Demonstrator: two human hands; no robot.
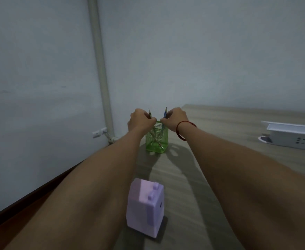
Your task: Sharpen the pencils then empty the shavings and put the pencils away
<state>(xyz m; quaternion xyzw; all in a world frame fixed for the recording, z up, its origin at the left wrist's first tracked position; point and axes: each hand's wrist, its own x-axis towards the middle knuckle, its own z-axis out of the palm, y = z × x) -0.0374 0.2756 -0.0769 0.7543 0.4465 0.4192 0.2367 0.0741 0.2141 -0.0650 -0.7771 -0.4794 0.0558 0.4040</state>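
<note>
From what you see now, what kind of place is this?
Probably a desk in a plain room or office: a wooden tabletop, a green mesh pencil holder, a purple sharpener and a white power strip beside bare walls.

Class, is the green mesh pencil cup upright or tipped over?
Upright. The pencil cup stands on its flat base on the table, open rim upward, pencils crossing inside.

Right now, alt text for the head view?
Both hands reach over a green wire-mesh pencil cup on a wooden table: the left hand grips one pencil, the right hand another. A lilac plastic box-shaped sharpener stands nearer the camera.
</note>
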